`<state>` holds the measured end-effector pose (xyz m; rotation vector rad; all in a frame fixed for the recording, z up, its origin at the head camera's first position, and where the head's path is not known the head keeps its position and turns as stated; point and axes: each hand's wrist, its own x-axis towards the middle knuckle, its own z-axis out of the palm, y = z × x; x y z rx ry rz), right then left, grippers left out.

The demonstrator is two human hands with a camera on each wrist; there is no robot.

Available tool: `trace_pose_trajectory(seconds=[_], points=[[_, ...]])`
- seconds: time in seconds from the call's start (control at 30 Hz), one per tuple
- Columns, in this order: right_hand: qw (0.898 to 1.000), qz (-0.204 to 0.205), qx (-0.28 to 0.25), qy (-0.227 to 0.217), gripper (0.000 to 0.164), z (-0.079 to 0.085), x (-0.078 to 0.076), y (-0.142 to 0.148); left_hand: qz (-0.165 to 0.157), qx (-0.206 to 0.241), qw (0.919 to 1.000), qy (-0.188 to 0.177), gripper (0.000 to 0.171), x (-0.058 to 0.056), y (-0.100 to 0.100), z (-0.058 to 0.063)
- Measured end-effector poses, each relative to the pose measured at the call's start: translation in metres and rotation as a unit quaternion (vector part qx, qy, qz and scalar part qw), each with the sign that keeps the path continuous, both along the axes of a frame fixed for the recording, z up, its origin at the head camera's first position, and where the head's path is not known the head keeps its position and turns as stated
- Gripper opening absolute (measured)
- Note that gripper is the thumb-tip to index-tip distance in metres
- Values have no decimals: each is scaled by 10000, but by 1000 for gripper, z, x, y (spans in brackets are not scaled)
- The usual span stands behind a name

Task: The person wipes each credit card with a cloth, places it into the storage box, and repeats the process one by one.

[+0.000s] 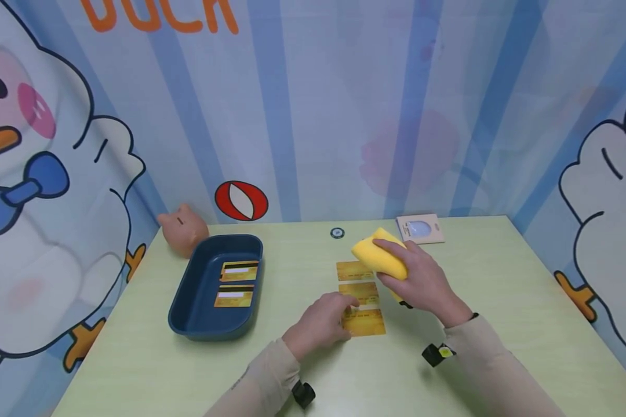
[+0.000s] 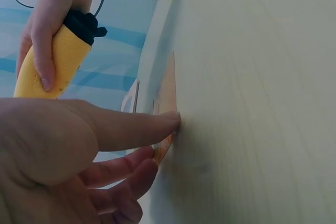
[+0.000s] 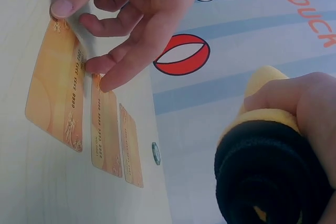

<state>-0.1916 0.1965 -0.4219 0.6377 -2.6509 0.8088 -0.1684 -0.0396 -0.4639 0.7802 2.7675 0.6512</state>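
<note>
Three gold bank cards lie in a column on the table. My left hand point(image 1: 323, 321) is over the left end of the nearest card point(image 1: 367, 324). In the right wrist view its thumb touches that card's corner, and the fingertips rest near the edge of the middle card point(image 3: 105, 140). The far card point(image 1: 348, 271) lies beyond. My right hand point(image 1: 422, 278) grips a soft, thick yellow thing point(image 1: 378, 255) above the cards' right side. A black end point(image 3: 262, 166) of it shows in both wrist views; I cannot tell what it is.
A dark blue tray point(image 1: 185, 315) with two more gold cards point(image 1: 233, 296) stands at left. Behind it sits a pink piggy bank point(image 1: 184, 230). A small round chip point(image 1: 337, 233) and a pale flat box point(image 1: 422, 229) lie along the table's back edge, before the printed backdrop.
</note>
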Motion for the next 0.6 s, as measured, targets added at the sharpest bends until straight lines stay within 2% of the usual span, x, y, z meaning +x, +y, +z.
trace_pose_trajectory(seconds=[0.17,0.27,0.37,0.6], points=[[9999,-10,-10,-101,63,-1,-1,-1,31,28,9990,-442,63,-7,1,-3],[9999,6,-20,-158,63,-2,-1,-3,20,109,9985,-531,63,-11,0,-6],[9998,40,-13,-182,63,-3,-2,-4,14,154,9985,-522,59,-12,0,-7],[9998,43,8,-190,63,-3,-3,-6,80,48,9998,-168,54,-7,-1,-4]])
